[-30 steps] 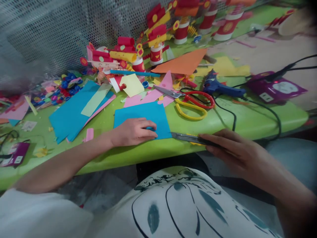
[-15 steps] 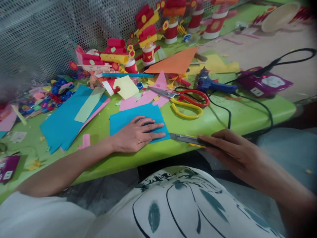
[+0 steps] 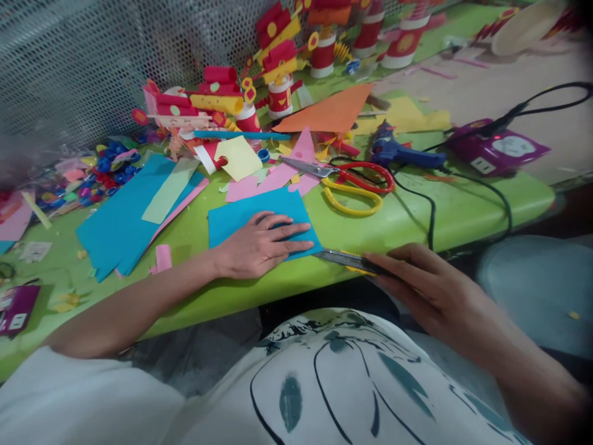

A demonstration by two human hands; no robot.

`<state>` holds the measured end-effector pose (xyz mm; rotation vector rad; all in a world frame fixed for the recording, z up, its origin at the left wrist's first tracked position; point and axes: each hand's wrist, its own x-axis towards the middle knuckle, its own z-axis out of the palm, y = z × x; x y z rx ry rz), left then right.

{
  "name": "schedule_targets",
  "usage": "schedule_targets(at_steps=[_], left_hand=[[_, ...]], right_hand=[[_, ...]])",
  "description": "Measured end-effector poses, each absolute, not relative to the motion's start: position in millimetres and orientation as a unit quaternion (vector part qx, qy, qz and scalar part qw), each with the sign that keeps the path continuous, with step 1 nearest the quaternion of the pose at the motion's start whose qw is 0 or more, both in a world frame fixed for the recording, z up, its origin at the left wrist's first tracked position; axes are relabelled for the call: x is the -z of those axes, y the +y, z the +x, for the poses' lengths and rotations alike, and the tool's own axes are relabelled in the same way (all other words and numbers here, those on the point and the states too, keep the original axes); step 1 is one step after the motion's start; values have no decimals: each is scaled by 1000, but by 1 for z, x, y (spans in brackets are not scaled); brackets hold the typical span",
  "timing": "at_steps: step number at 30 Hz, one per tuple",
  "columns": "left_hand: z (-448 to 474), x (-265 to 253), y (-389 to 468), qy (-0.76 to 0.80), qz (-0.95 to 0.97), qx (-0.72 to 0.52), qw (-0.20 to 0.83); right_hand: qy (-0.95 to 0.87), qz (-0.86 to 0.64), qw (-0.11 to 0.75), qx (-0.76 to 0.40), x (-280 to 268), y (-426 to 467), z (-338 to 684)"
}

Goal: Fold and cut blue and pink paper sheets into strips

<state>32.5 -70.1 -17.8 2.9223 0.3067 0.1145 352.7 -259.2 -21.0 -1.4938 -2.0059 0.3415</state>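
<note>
My left hand (image 3: 259, 244) lies flat, fingers spread, on a blue folded paper sheet (image 3: 241, 216) near the front edge of the green table (image 3: 463, 213). My right hand (image 3: 424, 287) grips a utility knife (image 3: 345, 259) with a yellow body. Its metal blade end points left and touches the sheet's lower right corner, right by my left fingertips.
Red and yellow scissors (image 3: 354, 182) lie behind the sheet, with a blue glue gun (image 3: 401, 153) and its black cable, and a purple power strip (image 3: 498, 151) at the right. Larger blue sheets (image 3: 120, 225) lie left. Paper crafts (image 3: 222, 105) crowd the back by a mesh wall.
My left hand has gone from curled to flat and spread on the blue sheet. The knife has slid left until its tip meets the sheet's corner.
</note>
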Motion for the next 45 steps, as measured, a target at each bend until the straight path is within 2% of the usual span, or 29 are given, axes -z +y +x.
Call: schedule_targets(at_steps=[24,45], left_hand=[[36,19,-69,122,987,-24,99],[51,13,-80,145,985,-6,89]], right_hand=[[-743,-598,292,-71,24,-275,329],[-726,-601,318,-103,29,-276,323]])
